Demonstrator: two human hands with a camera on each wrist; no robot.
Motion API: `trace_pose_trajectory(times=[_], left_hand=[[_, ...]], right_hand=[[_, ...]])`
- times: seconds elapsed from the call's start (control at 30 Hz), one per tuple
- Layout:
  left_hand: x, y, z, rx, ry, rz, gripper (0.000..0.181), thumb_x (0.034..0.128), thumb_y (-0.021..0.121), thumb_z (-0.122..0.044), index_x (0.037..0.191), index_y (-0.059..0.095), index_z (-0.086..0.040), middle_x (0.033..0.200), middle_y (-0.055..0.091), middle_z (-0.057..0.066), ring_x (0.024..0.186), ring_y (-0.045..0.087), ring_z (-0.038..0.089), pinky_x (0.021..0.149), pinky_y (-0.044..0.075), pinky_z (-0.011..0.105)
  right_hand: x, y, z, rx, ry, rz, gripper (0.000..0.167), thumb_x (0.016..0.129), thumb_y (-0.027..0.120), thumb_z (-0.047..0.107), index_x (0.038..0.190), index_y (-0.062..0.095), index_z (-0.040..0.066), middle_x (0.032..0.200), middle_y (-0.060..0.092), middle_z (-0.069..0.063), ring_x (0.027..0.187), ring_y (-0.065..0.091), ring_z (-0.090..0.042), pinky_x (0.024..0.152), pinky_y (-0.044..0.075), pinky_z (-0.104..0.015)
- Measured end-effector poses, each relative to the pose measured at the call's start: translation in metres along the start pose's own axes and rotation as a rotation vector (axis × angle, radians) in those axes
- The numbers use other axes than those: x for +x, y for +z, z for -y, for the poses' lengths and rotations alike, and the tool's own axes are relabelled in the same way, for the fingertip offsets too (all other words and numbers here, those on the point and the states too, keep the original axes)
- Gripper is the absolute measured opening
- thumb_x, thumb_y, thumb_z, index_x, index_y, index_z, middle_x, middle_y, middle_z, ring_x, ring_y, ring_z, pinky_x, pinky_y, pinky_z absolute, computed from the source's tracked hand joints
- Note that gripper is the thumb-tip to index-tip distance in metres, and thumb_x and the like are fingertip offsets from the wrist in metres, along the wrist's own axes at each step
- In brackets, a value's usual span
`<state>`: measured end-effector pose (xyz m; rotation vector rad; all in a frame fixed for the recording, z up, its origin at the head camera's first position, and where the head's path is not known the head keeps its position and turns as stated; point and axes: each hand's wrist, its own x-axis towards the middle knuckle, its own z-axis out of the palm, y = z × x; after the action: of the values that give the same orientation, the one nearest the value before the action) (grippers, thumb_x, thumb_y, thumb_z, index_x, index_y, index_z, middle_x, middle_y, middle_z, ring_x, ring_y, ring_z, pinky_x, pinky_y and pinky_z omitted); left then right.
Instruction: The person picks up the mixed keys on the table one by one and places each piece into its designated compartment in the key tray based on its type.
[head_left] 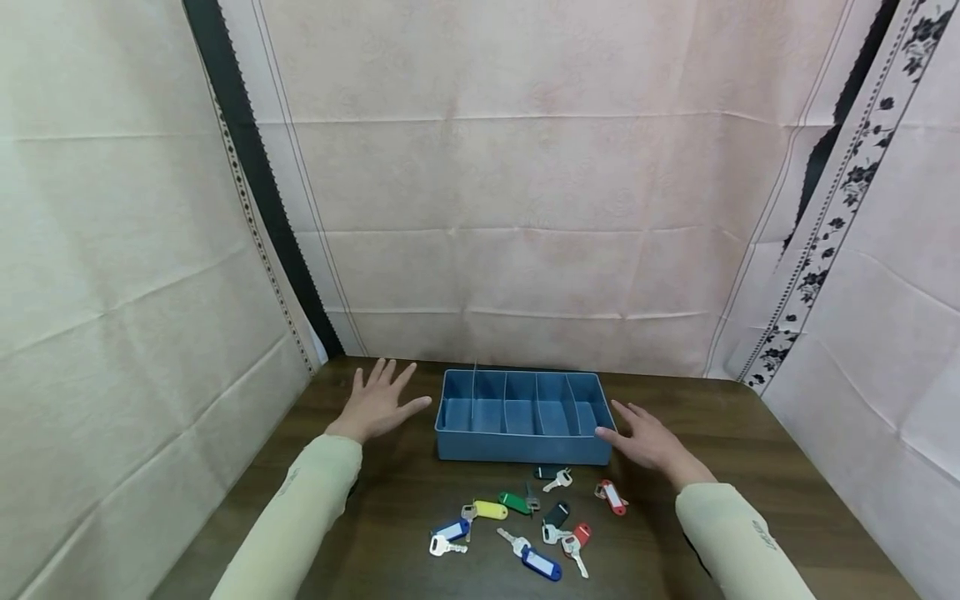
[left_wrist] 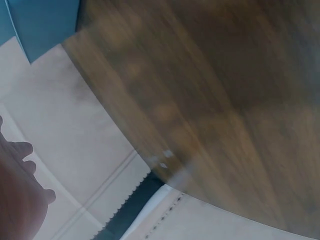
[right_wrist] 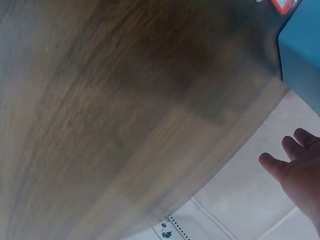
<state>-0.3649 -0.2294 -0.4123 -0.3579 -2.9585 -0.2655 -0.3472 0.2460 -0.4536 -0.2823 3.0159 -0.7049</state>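
Note:
My left hand point(head_left: 378, 406) is held with spread fingers left of a blue compartment box point(head_left: 525, 448), apart from it. On the other side my right hand point(head_left: 647, 437) reaches toward the box's right end, fingers extended; whether it touches the rim I cannot tell. Neither hand holds anything. In front of the box lie several keys with coloured tags: a yellow tag point(head_left: 491, 510), a green tag point(head_left: 514, 502), a blue tag point(head_left: 542, 564), a dark tag point(head_left: 557, 514) and a red-and-white tag point(head_left: 613, 497). Thin dividers split the box into upright compartments.
A dark brown wooden table point(head_left: 397, 533) carries everything. Pale cloth point(head_left: 525, 208) hangs behind it and along both sides, close to the table's edges. One divider point(head_left: 474, 392) in the box stands taller than the rim.

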Motion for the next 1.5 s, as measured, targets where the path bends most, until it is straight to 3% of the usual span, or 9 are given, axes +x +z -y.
trace_pose_trajectory(times=[0.47, 0.7, 1.0, 1.2, 1.5], left_hand=[[0.006, 0.001, -0.022, -0.007, 0.012, 0.027, 0.088, 0.0915, 0.037, -0.076, 0.158, 0.026, -0.02, 0.161, 0.019, 0.022, 0.15, 0.005, 0.04, 0.113, 0.0, 0.066], [0.004, 0.004, -0.026, -0.025, 0.054, 0.034, 0.086, 0.092, 0.038, -0.075, 0.158, 0.026, -0.021, 0.161, 0.021, 0.02, 0.15, 0.007, 0.039, 0.113, 0.001, 0.066], [-0.001, 0.008, -0.035, -0.051, 0.107, 0.066, 0.085, 0.0921, 0.042, -0.073, 0.158, 0.028, -0.021, 0.161, 0.022, 0.017, 0.15, 0.01, 0.037, 0.114, 0.004, 0.065], [-0.011, 0.01, -0.032, -0.119, 0.117, 0.068, 0.081, 0.093, 0.048, -0.068, 0.157, 0.03, -0.021, 0.161, 0.024, 0.017, 0.149, 0.013, 0.039, 0.114, 0.005, 0.065], [-0.029, 0.017, -0.015, -0.208, 0.095, 0.08, 0.079, 0.0932, 0.053, -0.063, 0.156, 0.032, -0.021, 0.16, 0.026, 0.018, 0.148, 0.016, 0.039, 0.114, 0.007, 0.065]], right_hand=[[-0.001, 0.005, -0.003, 0.049, -0.013, 0.022, 0.089, 0.094, 0.049, 0.066, 0.156, 0.026, 0.006, 0.153, 0.025, -0.035, 0.136, 0.028, -0.058, 0.1, 0.028, -0.074], [0.0, 0.005, -0.003, 0.068, 0.004, 0.043, 0.084, 0.096, 0.05, 0.06, 0.156, 0.026, 0.006, 0.152, 0.025, -0.036, 0.134, 0.028, -0.059, 0.098, 0.029, -0.075], [0.0, 0.005, 0.0, 0.12, 0.021, 0.064, 0.089, 0.095, 0.048, 0.065, 0.158, 0.02, 0.01, 0.153, 0.025, -0.034, 0.136, 0.027, -0.059, 0.099, 0.028, -0.075], [0.001, 0.006, 0.0, 0.115, 0.01, 0.069, 0.086, 0.096, 0.048, 0.063, 0.159, 0.018, 0.012, 0.154, 0.026, -0.033, 0.135, 0.028, -0.059, 0.099, 0.029, -0.075], [0.003, 0.006, 0.0, 0.113, 0.012, 0.083, 0.082, 0.098, 0.048, 0.059, 0.159, 0.018, 0.012, 0.153, 0.027, -0.034, 0.135, 0.027, -0.06, 0.098, 0.028, -0.076]])
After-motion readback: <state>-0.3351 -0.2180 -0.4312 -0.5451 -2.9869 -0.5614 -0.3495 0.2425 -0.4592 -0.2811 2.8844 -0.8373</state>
